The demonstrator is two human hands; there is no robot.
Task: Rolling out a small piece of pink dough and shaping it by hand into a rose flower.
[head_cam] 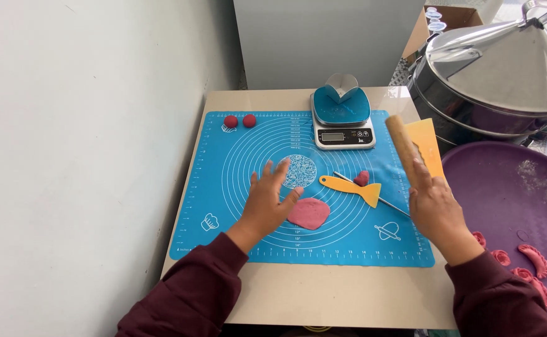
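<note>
Red dough balls (239, 121): two

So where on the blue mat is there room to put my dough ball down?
The blue mat is bare at its left part, below the two red dough balls and left of the left hand. The strip along its near edge is free too. The middle is crowded: the flat pink dough, yellow scraper and scale.
</note>
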